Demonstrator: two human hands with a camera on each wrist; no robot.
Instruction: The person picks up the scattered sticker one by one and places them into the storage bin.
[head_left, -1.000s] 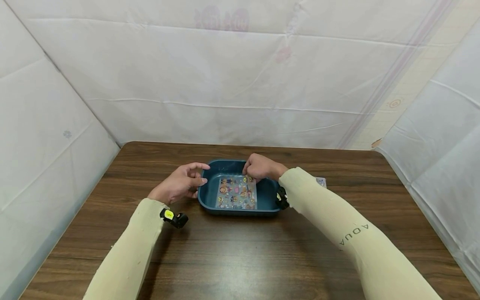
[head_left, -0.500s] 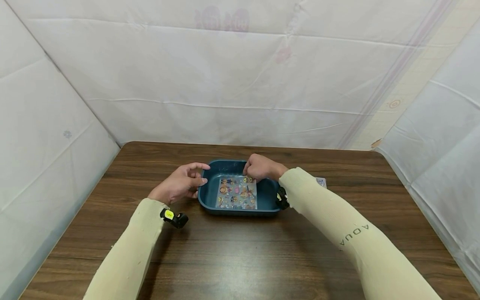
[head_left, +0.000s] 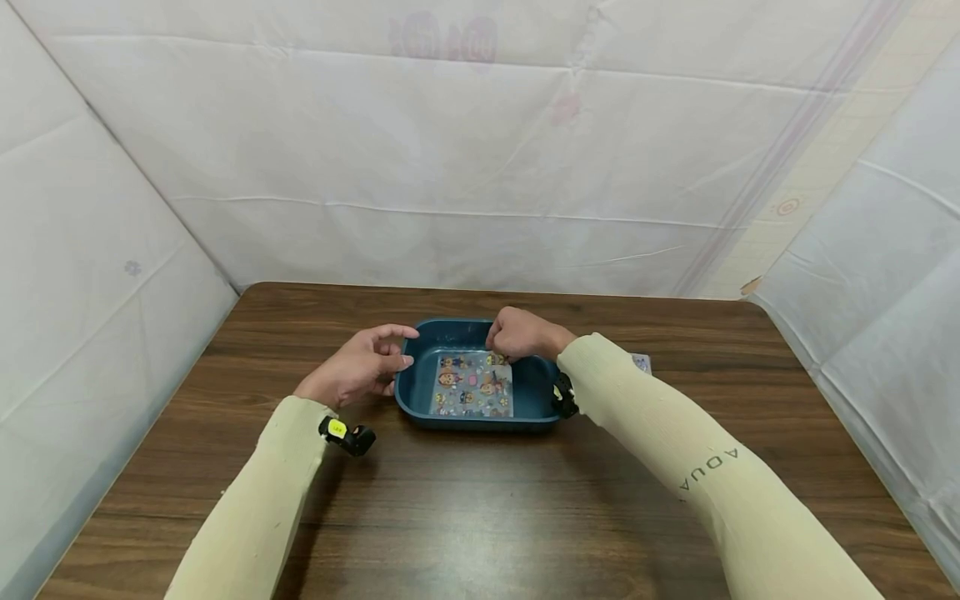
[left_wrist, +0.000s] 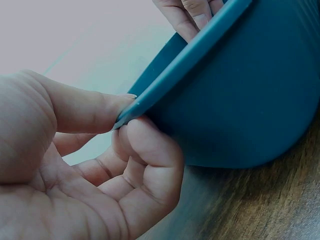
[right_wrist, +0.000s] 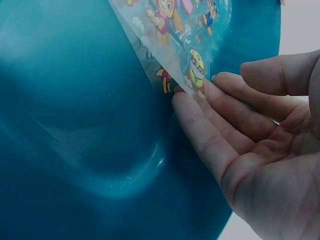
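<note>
A dark blue plastic tray (head_left: pixel 536 387) stands on the brown wooden counter (head_left: pixel 480 508), between the two hands. It is rectangular with rounded corners, has a smooth glossy inside and a thin rim that turns outward. Inside it lies a transparent sticker sheet (head_left: pixel 472 385) printed with small colourful cartoon figures, among them dogs and a child; the sheet covers the middle of the tray floor.

The left hand (head_left: pixel 358 367) is at the left end of the tray. In the left wrist view its thumb (left_wrist: pixel 85 107) lies on top of the rim and a curled finger (left_wrist: pixel 150 150) presses from below, so the grip pinches the tray edge (left_wrist: pixel 200 50) between them. The other fingers are loosely bent under it.

The right hand (head_left: pixel 522 333) is over the far right corner of the sheet. In the right wrist view its fingertips (right_wrist: pixel 192 107) touch the corner of the sticker sheet (right_wrist: pixel 175 35), which stands lifted off the blue tray wall (right_wrist: pixel 75 125) just beside them. The fingers are bent and close together; whether the thumb closes on the sheet, I cannot tell.

Behind the right forearm, a small pale printed item (head_left: pixel 642 362) lies on the counter, mostly hidden. White cloth walls (head_left: pixel 465 150) surround the counter.
</note>
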